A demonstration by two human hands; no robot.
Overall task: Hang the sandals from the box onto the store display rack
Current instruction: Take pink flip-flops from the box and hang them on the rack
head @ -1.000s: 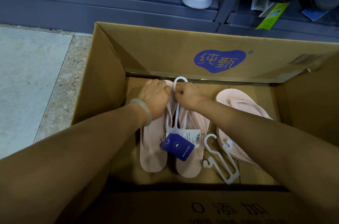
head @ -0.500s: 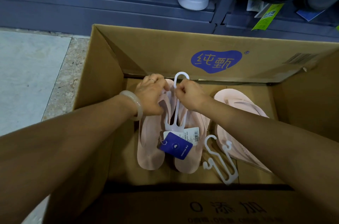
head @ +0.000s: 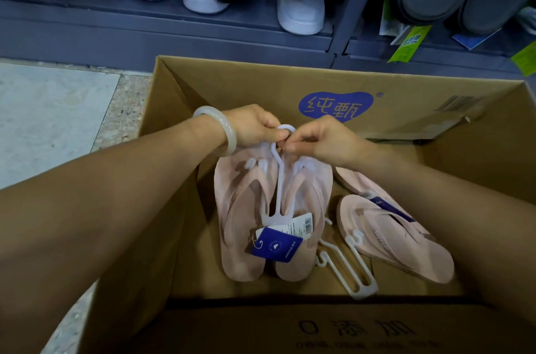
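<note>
1. Since the earlier frame, the pale pink foam sandals on their white plastic hanger have lifted off the brown cardboard box floor.
2. Left hand and right hand both pinch the hook — light, floppy load, so the stiff hook looks the best hold.

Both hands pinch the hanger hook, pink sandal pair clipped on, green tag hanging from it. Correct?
Not quite: the head view shows the tag is blue, not green. Both the left hand and right hand do pinch the hanger hook, with the pink sandal pair clipped on.
</note>
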